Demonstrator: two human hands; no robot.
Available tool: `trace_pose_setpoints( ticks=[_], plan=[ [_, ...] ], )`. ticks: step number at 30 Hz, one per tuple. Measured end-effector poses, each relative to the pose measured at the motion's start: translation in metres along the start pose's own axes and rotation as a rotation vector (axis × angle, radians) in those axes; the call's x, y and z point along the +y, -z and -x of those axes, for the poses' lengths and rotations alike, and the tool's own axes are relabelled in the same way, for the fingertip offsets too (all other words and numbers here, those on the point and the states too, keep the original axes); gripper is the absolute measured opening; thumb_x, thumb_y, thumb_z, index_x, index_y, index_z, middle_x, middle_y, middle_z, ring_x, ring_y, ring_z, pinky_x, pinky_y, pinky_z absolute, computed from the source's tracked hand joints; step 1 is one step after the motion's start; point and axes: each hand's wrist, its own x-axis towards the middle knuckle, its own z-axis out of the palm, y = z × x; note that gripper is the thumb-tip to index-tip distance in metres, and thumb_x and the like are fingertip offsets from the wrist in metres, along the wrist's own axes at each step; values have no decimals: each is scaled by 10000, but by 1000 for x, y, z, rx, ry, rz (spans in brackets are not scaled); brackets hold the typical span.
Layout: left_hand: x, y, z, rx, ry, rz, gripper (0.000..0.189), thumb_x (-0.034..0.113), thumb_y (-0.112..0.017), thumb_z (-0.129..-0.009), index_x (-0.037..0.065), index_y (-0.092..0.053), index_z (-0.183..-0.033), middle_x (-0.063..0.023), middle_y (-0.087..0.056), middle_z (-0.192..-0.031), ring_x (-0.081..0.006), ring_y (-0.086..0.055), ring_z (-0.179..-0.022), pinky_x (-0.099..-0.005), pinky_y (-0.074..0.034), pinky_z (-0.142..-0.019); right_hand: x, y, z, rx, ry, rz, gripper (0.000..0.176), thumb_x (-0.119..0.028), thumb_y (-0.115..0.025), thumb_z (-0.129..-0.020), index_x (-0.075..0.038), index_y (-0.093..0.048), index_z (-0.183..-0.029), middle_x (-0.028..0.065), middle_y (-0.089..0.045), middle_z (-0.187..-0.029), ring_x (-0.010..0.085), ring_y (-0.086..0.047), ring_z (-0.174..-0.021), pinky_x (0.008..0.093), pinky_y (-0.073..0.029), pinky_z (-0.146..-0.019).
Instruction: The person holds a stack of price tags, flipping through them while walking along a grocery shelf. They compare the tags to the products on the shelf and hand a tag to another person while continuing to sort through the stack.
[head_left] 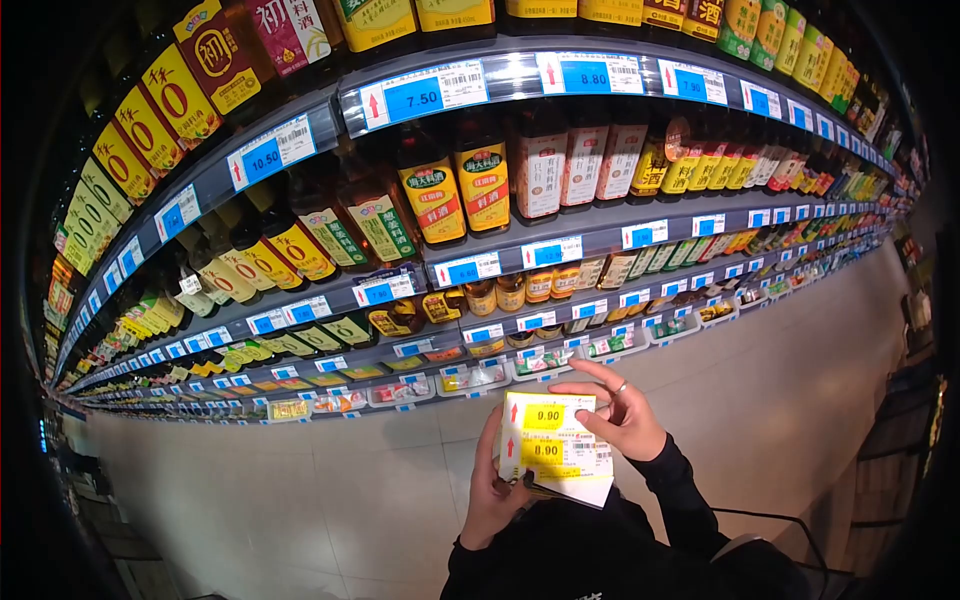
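Note:
My left hand point(490, 495) is closed around a stack of price tags point(572, 472), fingers at its left side and thumb at its lower edge. The top sheet is white with yellow price blocks reading 9.90 and 8.90, red arrows and barcodes. On the right, my right hand point(628, 418) wears a ring. Its thumb rests on the sheet's upper right part, while the other fingers are stretched apart above the top edge. How many sheets lie beneath is hidden.
A long curved-looking shelf point(600, 225) runs across the view, lined with bottles point(483, 188) and blue-and-white price labels point(425, 97). Low trays point(615, 345) of packets sit on the bottom level. Pale tiled floor point(330, 480) lies below. A thin black loop point(790, 520) shows at lower right.

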Motion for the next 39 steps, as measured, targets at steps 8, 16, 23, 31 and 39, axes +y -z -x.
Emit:
trace_pose_setpoints(
  ticks=[8, 16, 23, 31, 39],
  plan=[
    [-7, 6, 0, 258, 0, 61, 477, -5, -469, -788, 52, -400, -1257, -131, -413, -1257, -197, -555, -1016, -291, -554, -711, -2, 20, 6, 309, 314, 174, 238, 56, -489, -844, 6, -588, -1055, 160, -511, -1210, 163, -553, -1000, 207, -477, -688],
    [-5, 5, 1, 361, 62, 125, 249, -66, -429, -825, 36, -534, -1027, -131, -485, -1226, -164, -523, -1029, -232, -546, -684, -9, 0, 17, 376, 341, 126, 199, 77, -525, -811, 26, -634, -968, 179, -465, -1256, 203, -525, -1066, 263, -460, -793],
    [-7, 8, 2, 336, 22, -74, 342, -153, -467, -734, 36, -512, -1015, -133, -503, -1192, -182, -529, -1025, -213, -546, -568, -4, 2, 23, 366, 397, 13, 215, 95, -579, -762, 27, -626, -961, 209, -456, -1254, 245, -502, -1109, 315, -456, -857],
    [-12, 3, 0, 461, -111, -81, 266, -107, -463, -787, 32, -488, -1013, -135, -577, -1062, -127, -599, -833, -146, -461, -419, -10, -4, 29, 266, 388, -19, 229, 107, -597, -737, 20, -630, -946, 221, -458, -1251, 257, -500, -1111, 332, -447, -871],
    [-31, 16, 8, 520, -231, -422, 215, -124, -515, -747, 4, -507, -919, -99, -599, -910, -119, -571, -796, -171, -432, -607, -11, -25, 34, 7, 136, 54, 137, 72, -623, -740, 34, -645, -870, 233, -483, -1226, 239, -547, -1040, 305, -470, -806]
  ],
)
